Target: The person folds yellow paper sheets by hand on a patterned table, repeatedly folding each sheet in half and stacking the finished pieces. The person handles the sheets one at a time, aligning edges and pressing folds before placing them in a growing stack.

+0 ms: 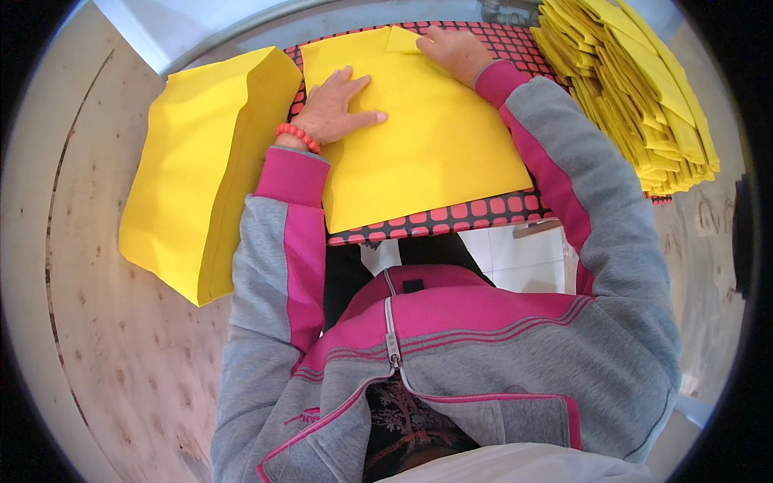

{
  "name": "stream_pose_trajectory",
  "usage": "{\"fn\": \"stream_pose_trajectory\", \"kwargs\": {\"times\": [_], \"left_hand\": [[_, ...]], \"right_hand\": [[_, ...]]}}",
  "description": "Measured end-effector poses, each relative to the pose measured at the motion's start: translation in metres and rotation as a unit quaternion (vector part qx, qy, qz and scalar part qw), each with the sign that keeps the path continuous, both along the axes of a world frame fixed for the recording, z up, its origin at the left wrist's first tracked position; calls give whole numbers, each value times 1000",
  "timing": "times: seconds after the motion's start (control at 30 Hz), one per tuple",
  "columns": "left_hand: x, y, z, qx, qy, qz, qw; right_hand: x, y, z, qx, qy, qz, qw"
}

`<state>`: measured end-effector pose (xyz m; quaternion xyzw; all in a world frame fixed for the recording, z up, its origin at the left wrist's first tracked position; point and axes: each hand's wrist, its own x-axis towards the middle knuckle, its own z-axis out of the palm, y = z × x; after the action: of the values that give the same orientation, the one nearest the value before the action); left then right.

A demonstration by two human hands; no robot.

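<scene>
A flat yellow sheet (pixel 427 145), looking like felt-like fabric, lies in front of me on a red-and-black patterned cover. My left hand (pixel 332 106) rests flat on its left part, fingers spread, with a red bead bracelet at the wrist. At the far edge, my right hand (pixel 456 55) has its fingers curled against a small folded-over flap (pixel 404 40) of the same sheet. The fingertips appear closed on that flap, partly hidden by the hand itself.
Left of me a second yellow fabric piece (pixel 189 161), with a folded side, overhangs the cover. A tall pile of folded yellow pieces (pixel 636 97) stands at the far right. The patterned cover (pixel 471 211) shows along the near edge, with white floor tiles (pixel 523 262) below.
</scene>
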<state>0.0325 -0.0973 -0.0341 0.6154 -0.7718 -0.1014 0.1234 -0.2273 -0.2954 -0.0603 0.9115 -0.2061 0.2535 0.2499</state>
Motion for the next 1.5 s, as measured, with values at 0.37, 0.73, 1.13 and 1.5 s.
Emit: {"fn": "stream_pose_trajectory", "kwargs": {"times": [0.37,0.73,1.13,1.5], "left_hand": [[-22,5,0,0,-97,50,994],[-26,14,5,-21,-83,-3,996],[-20,15,9,-16,-11,-23,1000],[-19,9,-4,-49,-52,20,997]], "right_hand": [[-47,6,32,755,-267,-76,594],[-23,51,27,-53,75,-36,995],[-31,-21,40,742,-213,-140,620],[-4,33,45,144,45,-57,987]]}}
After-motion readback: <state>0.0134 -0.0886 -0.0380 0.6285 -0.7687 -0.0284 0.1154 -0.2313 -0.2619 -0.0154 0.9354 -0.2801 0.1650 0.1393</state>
